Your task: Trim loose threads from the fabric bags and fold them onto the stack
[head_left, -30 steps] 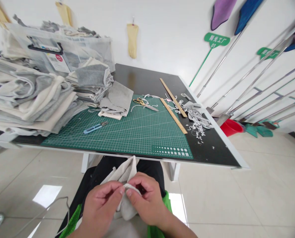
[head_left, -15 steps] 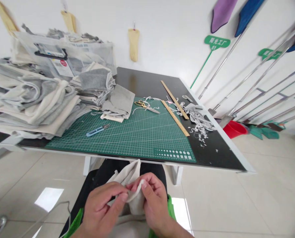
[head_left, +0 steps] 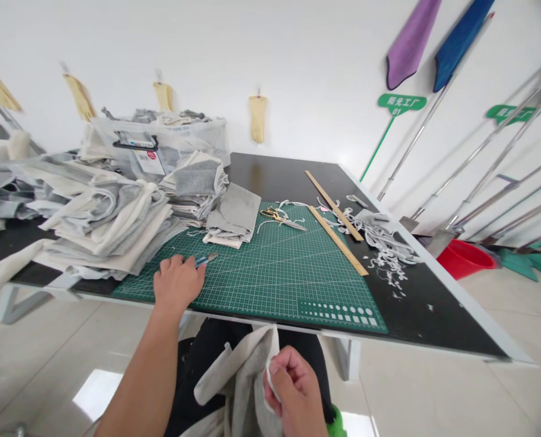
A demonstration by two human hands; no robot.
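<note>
My left hand (head_left: 178, 282) is over the near left part of the green cutting mat (head_left: 270, 285). Its fingers curl round the handle of a light-blue utility knife (head_left: 207, 260), whose tip shows past the thumb side. In my lap, my right hand (head_left: 295, 388) pinches the edge of a grey and off-white piece of fabric (head_left: 247, 370). The cloth hangs in folds over my legs, and its lower part runs out of view.
Stacked fabric (head_left: 116, 224) stands left, with a clear plastic bin (head_left: 193, 139) behind. A folded grey cloth (head_left: 234, 212), gold-handled scissors (head_left: 282, 216), two wooden rulers (head_left: 338, 240) and fabric scraps (head_left: 384, 237) lie on the table. A red bucket (head_left: 466, 261) is on the floor.
My left hand has let go of the fabric and moved forward and left onto the utility knife. My right hand still holds the cloth. The view has shifted a little.
</note>
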